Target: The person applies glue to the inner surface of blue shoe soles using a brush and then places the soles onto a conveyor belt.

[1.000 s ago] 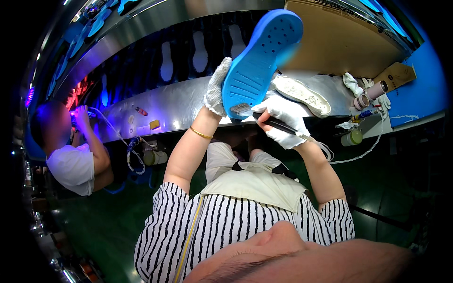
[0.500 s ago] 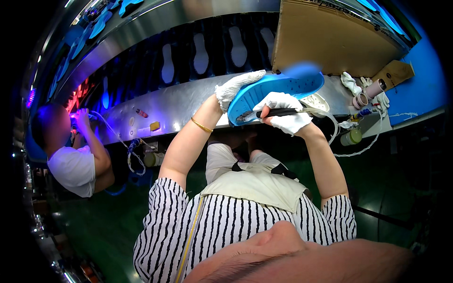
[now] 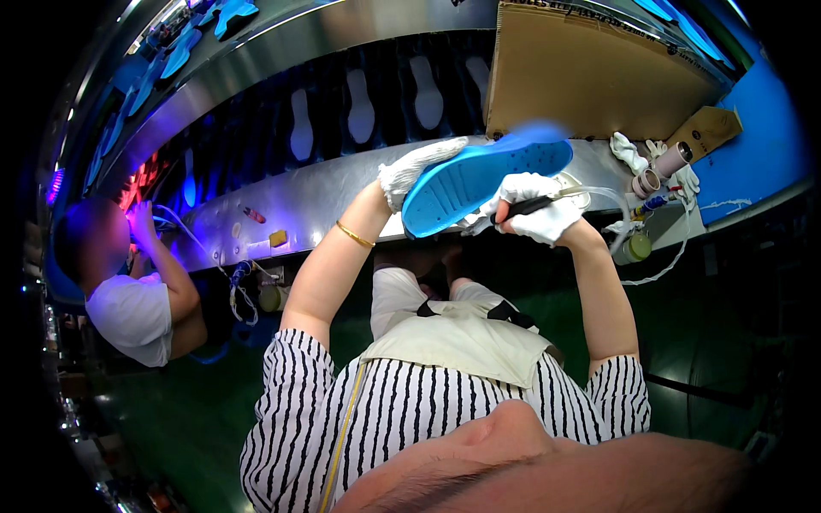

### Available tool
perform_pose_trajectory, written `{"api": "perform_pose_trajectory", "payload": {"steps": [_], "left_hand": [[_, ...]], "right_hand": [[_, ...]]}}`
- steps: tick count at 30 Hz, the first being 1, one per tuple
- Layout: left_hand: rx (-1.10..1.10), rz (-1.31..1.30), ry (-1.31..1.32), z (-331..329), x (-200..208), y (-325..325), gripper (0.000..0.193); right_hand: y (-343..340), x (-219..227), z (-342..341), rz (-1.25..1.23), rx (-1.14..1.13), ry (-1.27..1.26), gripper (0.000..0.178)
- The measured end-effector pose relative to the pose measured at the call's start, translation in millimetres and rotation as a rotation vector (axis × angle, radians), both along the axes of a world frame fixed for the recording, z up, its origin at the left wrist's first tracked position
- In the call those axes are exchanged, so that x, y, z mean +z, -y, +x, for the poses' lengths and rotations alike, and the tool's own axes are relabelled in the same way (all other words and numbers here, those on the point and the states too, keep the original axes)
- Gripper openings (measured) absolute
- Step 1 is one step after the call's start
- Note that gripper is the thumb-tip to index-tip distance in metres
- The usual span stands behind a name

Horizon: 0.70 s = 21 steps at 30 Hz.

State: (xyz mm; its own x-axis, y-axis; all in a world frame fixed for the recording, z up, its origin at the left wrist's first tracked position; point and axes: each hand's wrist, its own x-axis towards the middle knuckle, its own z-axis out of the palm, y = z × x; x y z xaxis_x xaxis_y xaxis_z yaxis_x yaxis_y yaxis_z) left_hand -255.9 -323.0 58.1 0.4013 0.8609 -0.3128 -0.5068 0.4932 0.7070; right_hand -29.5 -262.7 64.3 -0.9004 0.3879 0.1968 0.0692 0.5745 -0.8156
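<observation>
My left hand (image 3: 419, 173), in a white knit glove, grips the left end of a blue shoe sole (image 3: 470, 190) above the bench edge. Grooves run across the sole's wide left part, and small holes dot its right part. Around a black pen-like tool (image 3: 534, 205) the gloved fingers of my right hand (image 3: 543, 212) are closed, just at the sole's near edge. From the tool's back end a clear hose (image 3: 617, 203) curves away to the right. A greyish bit beside the tool's tip is too small to make out.
Pale sole-shaped pieces (image 3: 360, 107) stand in a dark row behind the metal bench (image 3: 316, 192). A cardboard box (image 3: 590, 77) rises at the back right, with white gloves (image 3: 629, 152) and a pink cup (image 3: 672, 160) nearby. Another person (image 3: 137, 299) works at the left.
The sole has shifted slightly left and down. My right hand has drawn the tool from over the sole's left end to its near edge, and the grooves there now show fully.
</observation>
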Motion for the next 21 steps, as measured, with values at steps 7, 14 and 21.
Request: {"api": "perform_pose_trajectory", "payload": {"steps": [7, 14, 21], "left_hand": [[0.388, 0.238, 0.542, 17.8, -24.3, 12.4, 0.062], [0.462, 0.209, 0.500, 17.0, -60.4, 24.4, 0.065], [0.582, 0.242, 0.471, 31.8, -58.3, 23.1, 0.058]], "right_hand": [[41.2, -33.1, -20.1, -0.466, -0.206, -0.262, 0.011], [51.2, -17.5, -29.5, -0.509, -0.068, -0.267, 0.008], [60.0, -7.5, -41.9, 0.238, -0.226, -0.564, 0.011]]}}
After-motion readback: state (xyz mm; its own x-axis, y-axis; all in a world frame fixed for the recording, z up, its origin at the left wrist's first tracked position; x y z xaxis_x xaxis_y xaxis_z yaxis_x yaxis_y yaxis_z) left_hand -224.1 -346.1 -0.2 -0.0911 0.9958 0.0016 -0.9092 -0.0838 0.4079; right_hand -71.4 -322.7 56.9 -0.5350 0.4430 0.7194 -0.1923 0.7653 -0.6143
